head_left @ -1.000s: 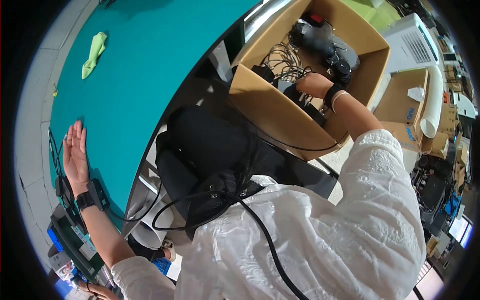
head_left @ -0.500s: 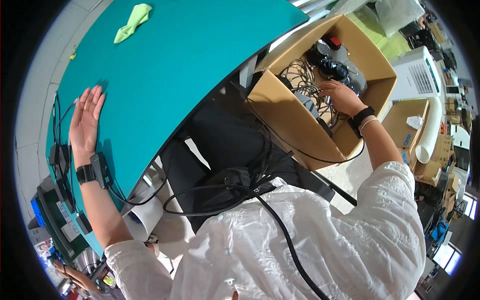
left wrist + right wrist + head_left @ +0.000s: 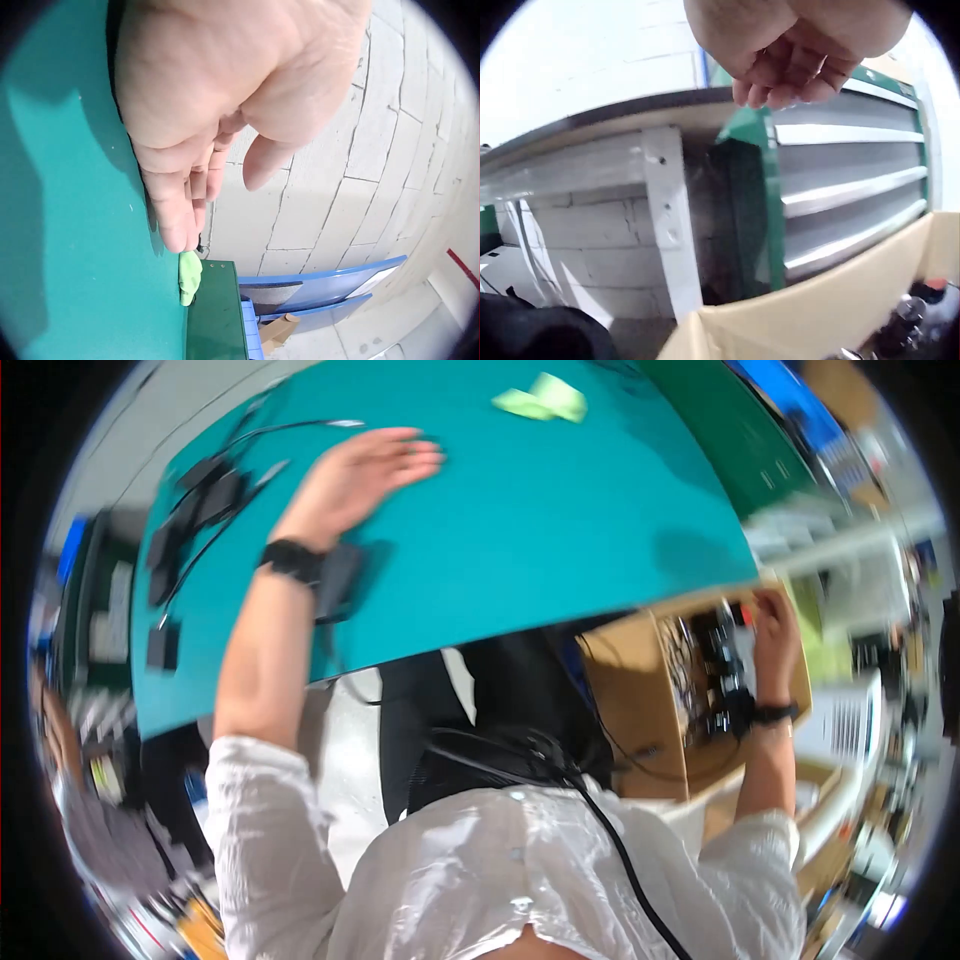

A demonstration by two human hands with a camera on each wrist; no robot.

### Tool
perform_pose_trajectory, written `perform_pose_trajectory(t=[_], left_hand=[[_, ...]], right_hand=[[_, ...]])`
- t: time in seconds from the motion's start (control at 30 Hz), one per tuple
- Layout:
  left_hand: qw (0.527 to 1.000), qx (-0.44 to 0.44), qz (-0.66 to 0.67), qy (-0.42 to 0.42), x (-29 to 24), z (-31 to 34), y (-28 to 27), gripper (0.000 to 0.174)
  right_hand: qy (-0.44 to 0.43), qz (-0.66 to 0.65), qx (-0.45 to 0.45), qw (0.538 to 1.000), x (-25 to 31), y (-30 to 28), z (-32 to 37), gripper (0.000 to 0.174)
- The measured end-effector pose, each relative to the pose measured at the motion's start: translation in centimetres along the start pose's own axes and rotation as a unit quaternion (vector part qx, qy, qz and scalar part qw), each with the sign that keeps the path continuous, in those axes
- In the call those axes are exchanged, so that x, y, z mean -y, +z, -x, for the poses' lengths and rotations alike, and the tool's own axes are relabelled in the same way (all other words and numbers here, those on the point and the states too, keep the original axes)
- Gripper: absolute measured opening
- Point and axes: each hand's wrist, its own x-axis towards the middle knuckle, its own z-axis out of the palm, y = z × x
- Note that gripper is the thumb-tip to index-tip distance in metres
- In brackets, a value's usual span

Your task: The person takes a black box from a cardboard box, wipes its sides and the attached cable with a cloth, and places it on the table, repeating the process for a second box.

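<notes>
My left hand (image 3: 352, 482) lies on its edge on the teal table (image 3: 520, 520), fingers nearly straight and palm bare in the left wrist view. Beyond its fingertips sits a crumpled light-green cloth (image 3: 545, 400). My right hand (image 3: 775, 638) is over the far side of a cardboard box (image 3: 630, 695), raised above its rim in the right wrist view. Its fingers (image 3: 780, 96) are loosely curled, with nothing visible in them. Inside the box are tangled cables (image 3: 682, 665) and several dark, rounded items (image 3: 718, 645), blurred here.
Black adapters with cords (image 3: 205, 500) lie on the table's left part. A green cabinet with drawers (image 3: 847, 165) stands beyond the box. A white appliance (image 3: 845, 720) is right of the box. A black cable (image 3: 630, 870) runs down my shirt. Another person (image 3: 115, 830) is at left.
The right hand has risen from among the cables in the box to above its rim. The head view has swung round, and the left hand now points rightward across the table.
</notes>
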Motion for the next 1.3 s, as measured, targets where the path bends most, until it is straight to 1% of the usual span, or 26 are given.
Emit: perform_pose_trajectory(t=[0.03, 0.13, 0.2, 0.23, 0.27, 0.33, 0.4, 0.43, 0.47, 0.57, 0.6, 0.7, 0.73, 0.8, 0.83, 0.87, 0.9, 0.93, 0.97, 1.0, 1.07, 1.13, 1.2, 1.23, 1.27, 1.3], left_hand=[[1.000, 0.008, 0.006, 0.008, 0.1, 0.0, -0.2, 0.038], [0.996, -0.050, 0.069, 0.025, -0.3, 0.1, 1.1, 0.030], [0.991, -0.088, 0.078, 0.057, -0.6, 0.5, 1.5, 0.023], [0.989, -0.104, 0.066, 0.080, -0.3, 0.5, 1.1, 0.020], [0.983, -0.124, 0.080, 0.105, -0.3, 0.6, 1.3, 0.018], [0.970, -0.180, 0.109, 0.121, -1.2, 1.2, 1.5, 0.018], [0.956, -0.250, 0.085, 0.129, -1.7, 1.9, 0.7, 0.017], [0.945, -0.288, 0.087, 0.126, -2.2, 2.2, 0.6, 0.017], [0.944, -0.290, 0.082, 0.135, -2.2, 2.0, 0.6, 0.017], [0.896, -0.383, 0.132, 0.181, -2.7, 2.2, -0.4, 0.019], [0.896, -0.382, 0.132, 0.185, -3.0, 2.3, -0.9, 0.019], [0.845, -0.435, 0.193, 0.244, -3.5, 2.6, -2.6, 0.021], [0.841, -0.438, 0.194, 0.251, -3.7, 2.6, -3.0, 0.021], [0.795, -0.467, 0.269, 0.278, -4.5, 3.0, -3.6, 0.021], [0.766, -0.492, 0.275, 0.308, -4.9, 3.3, -3.9, 0.018], [0.762, -0.498, 0.275, 0.310, -5.2, 3.2, -5.1, 0.018], [0.713, -0.583, 0.113, 0.373, -5.5, 3.2, -6.8, 0.017], [0.637, -0.645, -0.055, 0.418, -5.5, 3.2, -8.2, 0.015], [0.601, -0.656, -0.104, 0.444, -7.4, 4.9, -6.5, 0.016], [0.599, -0.660, -0.106, 0.440, -8.3, 6.0, -6.1, 0.016], [0.603, -0.618, -0.127, 0.489, -9.5, 7.1, -6.2, 0.018], [0.583, -0.650, -0.253, 0.417, -10.6, 7.6, -7.8, 0.029], [0.573, -0.652, -0.423, 0.260, -13.1, 7.4, -9.7, 0.040], [0.549, -0.639, -0.508, 0.177, -14.5, 7.4, -10.2, 0.047], [0.518, -0.615, -0.587, 0.096, -15.8, 7.3, -10.9, 0.055], [0.523, -0.574, -0.631, -0.001, -17.0, 7.3, -11.8, 0.065]], right_hand=[[-0.060, -0.003, -0.006, 0.998, 2.4, 0.3, -1.3, 0.015], [-0.199, -0.026, -0.008, 0.980, 10.4, 1.3, -5.8, 0.017], [-0.216, -0.116, 0.029, 0.969, 14.8, 3.1, -8.2, 0.019], [-0.277, -0.116, 0.037, 0.953, 17.5, 4.4, -9.6, 0.018], [-0.295, -0.125, 0.034, 0.947, 19.9, 5.7, -10.6, 0.018], [-0.342, -0.169, 0.086, 0.920, 25.1, 8.5, -12.8, 0.018], [-0.417, -0.178, 0.115, 0.884, 30.2, 11.8, -15.2, 0.017], [-0.422, -0.170, 0.143, 0.879, 32.6, 13.4, -16.1, 0.017], [-0.426, -0.161, 0.169, 0.874, 34.3, 14.9, -17.0, 0.017], [-0.462, -0.122, 0.235, 0.846, 38.9, 20.9, -19.7, 0.019], [-0.463, -0.105, 0.261, 0.841, 40.3, 23.0, -20.5, 0.021], [-0.466, -0.058, 0.292, 0.833, 44.4, 29.0, -21.9, 0.024], [-0.473, -0.059, 0.292, 0.829, 45.8, 30.7, -22.0, 0.024], [-0.475, -0.060, 0.321, 0.817, 48.7, 33.7, -21.9, 0.026], [-0.464, -0.049, 0.327, 0.822, 50.0, 35.1, -21.8, 0.028], [-0.467, -0.052, 0.331, 0.818, 51.0, 36.7, -22.2, 0.028], [-0.453, -0.051, 0.343, 0.821, 51.7, 38.4, -22.7, 0.029], [-0.438, -0.051, 0.354, 0.825, 51.9, 39.8, -23.0, 0.030], [-0.446, -0.036, 0.349, 0.823, 51.9, 40.7, -23.0, 0.032], [-0.445, -0.039, 0.354, 0.821, 52.1, 41.0, -22.6, 0.032], [-0.393, 0.063, 0.372, 0.839, 51.8, 40.7, -22.1, 0.033], [-0.399, 0.041, 0.374, 0.837, 51.2, 39.9, -22.2, 0.032], [-0.406, 0.020, 0.375, 0.833, 50.4, 38.3, -22.3, 0.030], [-0.408, 0.001, 0.367, 0.836, 49.8, 36.7, -22.2, 0.030], [-0.410, -0.016, 0.354, 0.840, 49.1, 35.0, -22.2, 0.029], [-0.423, -0.036, 0.334, 0.841, 48.1, 33.4, -22.1, 0.029]])
